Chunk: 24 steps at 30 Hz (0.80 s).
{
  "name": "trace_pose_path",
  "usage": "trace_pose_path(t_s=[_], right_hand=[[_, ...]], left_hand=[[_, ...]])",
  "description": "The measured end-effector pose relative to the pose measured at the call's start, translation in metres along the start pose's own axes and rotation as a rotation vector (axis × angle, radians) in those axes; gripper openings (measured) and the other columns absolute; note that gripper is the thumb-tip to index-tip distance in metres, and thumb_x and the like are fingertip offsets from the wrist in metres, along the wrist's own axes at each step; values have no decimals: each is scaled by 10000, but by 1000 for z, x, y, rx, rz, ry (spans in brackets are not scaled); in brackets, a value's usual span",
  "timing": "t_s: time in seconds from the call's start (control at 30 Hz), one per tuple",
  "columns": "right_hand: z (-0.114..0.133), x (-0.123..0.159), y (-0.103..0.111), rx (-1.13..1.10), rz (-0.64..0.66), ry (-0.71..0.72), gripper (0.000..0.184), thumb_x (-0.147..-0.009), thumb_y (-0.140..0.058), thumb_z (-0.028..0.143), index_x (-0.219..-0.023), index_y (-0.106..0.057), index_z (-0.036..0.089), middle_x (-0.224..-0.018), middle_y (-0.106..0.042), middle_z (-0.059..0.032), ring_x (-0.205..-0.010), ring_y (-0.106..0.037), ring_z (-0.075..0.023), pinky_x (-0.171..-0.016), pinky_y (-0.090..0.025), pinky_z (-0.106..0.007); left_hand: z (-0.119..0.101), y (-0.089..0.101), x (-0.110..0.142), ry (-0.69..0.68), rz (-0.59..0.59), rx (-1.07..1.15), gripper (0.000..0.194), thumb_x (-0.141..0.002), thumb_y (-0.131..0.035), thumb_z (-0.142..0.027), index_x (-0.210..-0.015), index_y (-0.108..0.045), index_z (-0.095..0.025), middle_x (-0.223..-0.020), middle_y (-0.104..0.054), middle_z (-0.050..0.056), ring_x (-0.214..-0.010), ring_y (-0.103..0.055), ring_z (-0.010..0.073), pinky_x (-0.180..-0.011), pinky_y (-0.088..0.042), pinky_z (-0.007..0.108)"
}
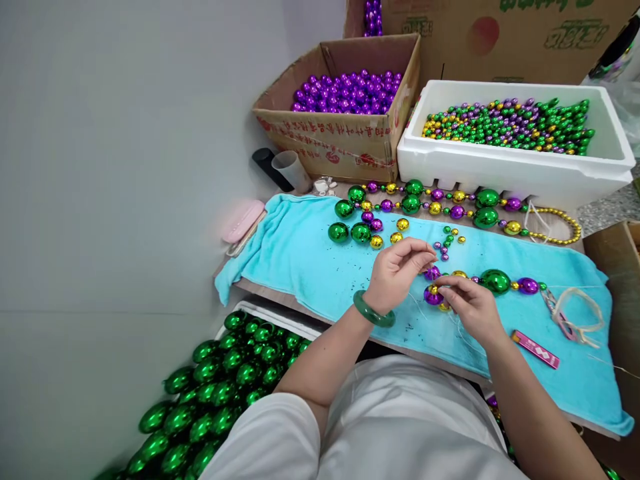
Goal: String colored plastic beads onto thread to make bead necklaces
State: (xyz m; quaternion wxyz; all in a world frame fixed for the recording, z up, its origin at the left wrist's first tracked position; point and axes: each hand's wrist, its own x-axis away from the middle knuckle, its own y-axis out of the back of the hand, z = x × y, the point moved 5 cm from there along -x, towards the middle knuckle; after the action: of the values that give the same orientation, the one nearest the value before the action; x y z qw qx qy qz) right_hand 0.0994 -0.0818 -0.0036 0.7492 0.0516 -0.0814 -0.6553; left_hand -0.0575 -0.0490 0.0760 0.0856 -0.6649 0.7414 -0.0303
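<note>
My left hand [397, 270], a green bangle at its wrist, is closed in a pinch; what sits between its fingertips is too small to make out. Close by, my right hand [473, 303] pinches at a small gold bead [434, 290], which shows beside its fingertips above a shiny purple bead [432, 297]. A thin pale thread hangs below the hands. To the right runs a strung row with a large green bead [495, 281] and a purple bead [529, 286]. Loose small beads [445, 250] lie just beyond my fingers on the turquoise towel [310, 240].
Finished-looking bead strands [457, 212] lie along the back. Behind them stand a cardboard box [330, 140] of purple beads and a white foam box [510, 163] of mixed beads. Scissors [563, 320] and a pink lighter-sized packet [536, 349] lie right. Green beads [220, 373] fill a container at lower left.
</note>
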Motion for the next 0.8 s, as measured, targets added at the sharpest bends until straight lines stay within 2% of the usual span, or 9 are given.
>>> trace_pose_path(t_s=[0.1,0.17,0.3,0.4,0.5,0.6,0.7,0.8], right_hand=[[6,-4,-2,42,33,105,161,-800,-635,323,-893,-710,216,-922,-678,-57,-643,-564,-131,-588,-463,-274],[10,-4,-3,62,67,141,152,-792,-644,311,-891,-704,213,-978,-674,-65,-678,-573,-133,-617,-470,-279],[11,-9,-3,-32,77,26,180,-816,-605,368,-814,-636,191,-761,-675,-30,-537,-539,-101,-518,-447,-244],[11,-14,0,-155,9,-37,249,-804,-601,446,-836,-560,202,-651,-640,13,-447,-509,-80,-437,-408,-211],[15,-17,5,-209,-29,-20,289,-790,-608,483,-858,-516,218,-610,-603,42,-428,-508,-72,-391,-367,-185],[14,-20,9,-238,-44,-25,273,-797,-606,472,-880,-524,224,-609,-587,49,-408,-483,-67,-365,-350,-183],[7,-20,11,-290,-31,-63,237,-805,-607,436,-848,-566,207,-643,-597,28,-431,-497,-76,-386,-390,-200],[-1,-19,12,-359,8,-98,218,-788,-633,406,-816,-599,192,-721,-623,-4,-548,-574,-106,-477,-468,-227]], left_hand=[[-6,3,0,-37,-17,23,90,-789,-657,-278,-766,-653,-191,-737,-645,10,-632,-586,105,-616,-487,247],[-6,4,-1,-44,-22,50,83,-781,-669,-267,-764,-654,-187,-727,-643,7,-620,-583,105,-604,-486,245],[-2,6,-6,-12,-19,114,88,-780,-678,-262,-823,-670,-185,-761,-658,12,-657,-603,112,-636,-494,245],[14,5,-8,78,16,123,223,-768,-688,-216,-990,-671,-200,-894,-679,34,-813,-631,143,-742,-498,264],[40,-5,-2,143,179,-18,372,-689,-742,-165,-1053,-673,-205,-1005,-680,55,-969,-613,188,-871,-466,303],[66,-17,7,127,317,-191,485,-647,-765,-180,-1118,-661,-224,-1102,-669,63,-1027,-597,219,-926,-438,335],[80,-20,10,122,341,-260,556,-686,-735,-210,-1225,-603,-218,-1126,-665,75,-1040,-600,226,-926,-437,338],[86,-18,7,140,358,-257,559,-706,-711,-217,-1250,-586,-199,-1141,-657,87,-1058,-596,228,-905,-449,328]])
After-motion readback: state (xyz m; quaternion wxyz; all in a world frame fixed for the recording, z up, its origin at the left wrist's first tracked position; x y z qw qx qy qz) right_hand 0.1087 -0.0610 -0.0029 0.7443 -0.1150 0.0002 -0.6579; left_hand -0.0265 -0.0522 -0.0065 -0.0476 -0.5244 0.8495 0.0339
